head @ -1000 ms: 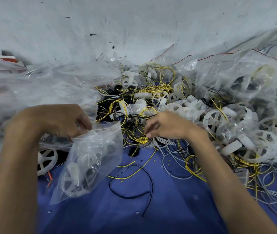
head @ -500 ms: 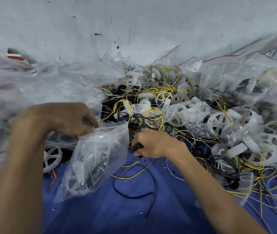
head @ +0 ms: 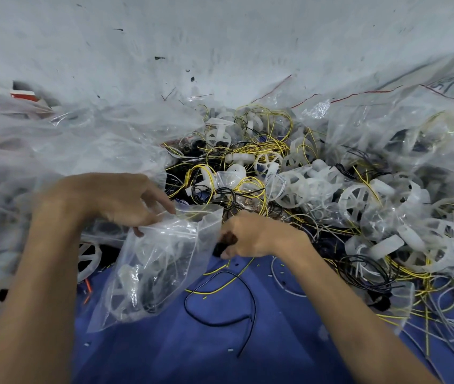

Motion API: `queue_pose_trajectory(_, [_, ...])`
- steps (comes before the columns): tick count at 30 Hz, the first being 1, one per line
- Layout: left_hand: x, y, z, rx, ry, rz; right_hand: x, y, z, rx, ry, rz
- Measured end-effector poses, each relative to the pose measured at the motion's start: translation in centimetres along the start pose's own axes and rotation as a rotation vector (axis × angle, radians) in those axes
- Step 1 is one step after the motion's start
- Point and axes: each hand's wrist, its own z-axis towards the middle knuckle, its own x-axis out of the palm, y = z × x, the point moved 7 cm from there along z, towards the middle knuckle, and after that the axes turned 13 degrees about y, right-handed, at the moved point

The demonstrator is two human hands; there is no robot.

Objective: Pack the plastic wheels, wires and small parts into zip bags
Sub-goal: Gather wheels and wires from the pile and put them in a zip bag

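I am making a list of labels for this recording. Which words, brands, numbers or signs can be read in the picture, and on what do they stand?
None can be read.
Plastic sheet, far right: dark printed marks, too blurred to read.
Red and white object, far left: no legible text.

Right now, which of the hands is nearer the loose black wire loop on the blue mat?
Right. The right hand sits just above the loose black wire loop; the left hand is farther up-left, holding the clear zip bag.
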Motion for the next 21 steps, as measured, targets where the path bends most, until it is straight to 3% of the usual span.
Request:
queue_pose_trajectory(6, [0.0, -1.3, 1.6, 0.070, -0.059, 0.020, -0.4, 0.5, -0.1, -0.058, -0.100, -0.062])
queue_pose_trajectory(11, [0.5, -2.5, 2.6, 0.115, -0.085, 0.054, -4.2, -1.6, -2.7, -0.113, -0.309, 0.255])
queue_pose_trajectory(17, [0.9, -3.9, 2.5, 0.157, -0.041, 0.021, -6.1, -1.0, -5.9, -0.287, -0.257, 0.542])
queue_pose_trajectory(21, [0.0, -3.8, 1.9, 0.138, -0.140, -0.054, -6.2, 2.7, -7.4, -0.405, -0.144, 0.500])
